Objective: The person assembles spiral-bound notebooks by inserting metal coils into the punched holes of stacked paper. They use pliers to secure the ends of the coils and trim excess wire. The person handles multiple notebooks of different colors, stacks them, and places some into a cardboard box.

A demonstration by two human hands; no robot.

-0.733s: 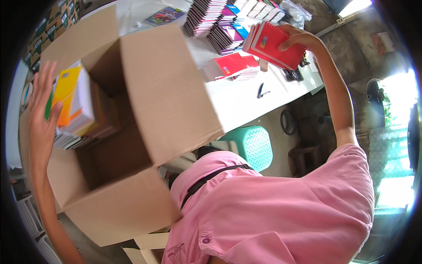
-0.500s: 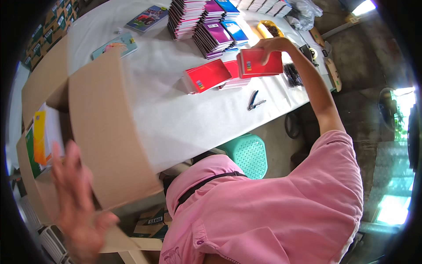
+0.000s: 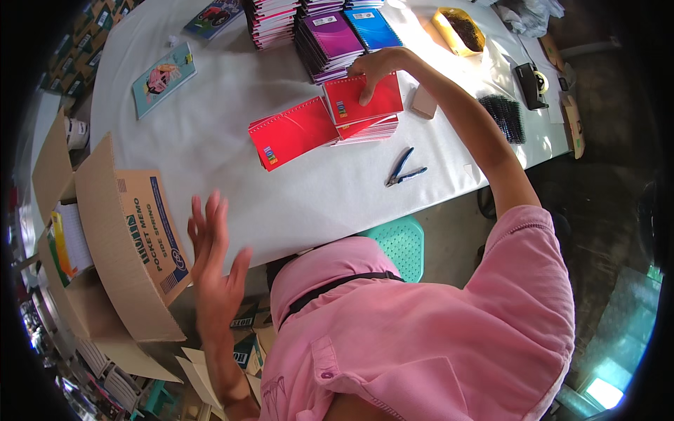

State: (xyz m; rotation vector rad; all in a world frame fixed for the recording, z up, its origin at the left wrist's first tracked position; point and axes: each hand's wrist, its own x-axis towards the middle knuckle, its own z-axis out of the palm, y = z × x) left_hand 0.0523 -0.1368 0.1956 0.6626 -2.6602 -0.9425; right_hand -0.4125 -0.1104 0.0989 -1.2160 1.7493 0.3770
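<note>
My right hand (image 3: 375, 70) grips a small bundle of red spiral notebooks (image 3: 382, 98), thumb on the top cover and fingers over the far edge. The bundle rests on or just above a stack of red notebooks (image 3: 372, 132), its lower side partly hidden. To its left, another red notebook pile (image 3: 293, 135) lies slanted and touches the stack. My left hand (image 3: 216, 249) is empty, fingers spread, in the air by the table's front edge. Beside it stands an open cardboard box (image 3: 123, 245) with notebooks (image 3: 74, 238) inside.
Purple notebooks (image 3: 330, 35) and blue notebooks (image 3: 372, 29) stand stacked behind my right hand. Blue-handled nippers (image 3: 404, 170) lie near the front edge. Black wire coils (image 3: 504, 118), a yellow container (image 3: 456, 31) and a tape dispenser (image 3: 531, 85) sit rightward. A green stool (image 3: 400, 245) is below.
My right hand has brought the red notebooks left and onto or close over the red stack. My left hand has moved right, away from the box opening. The view has shifted.
</note>
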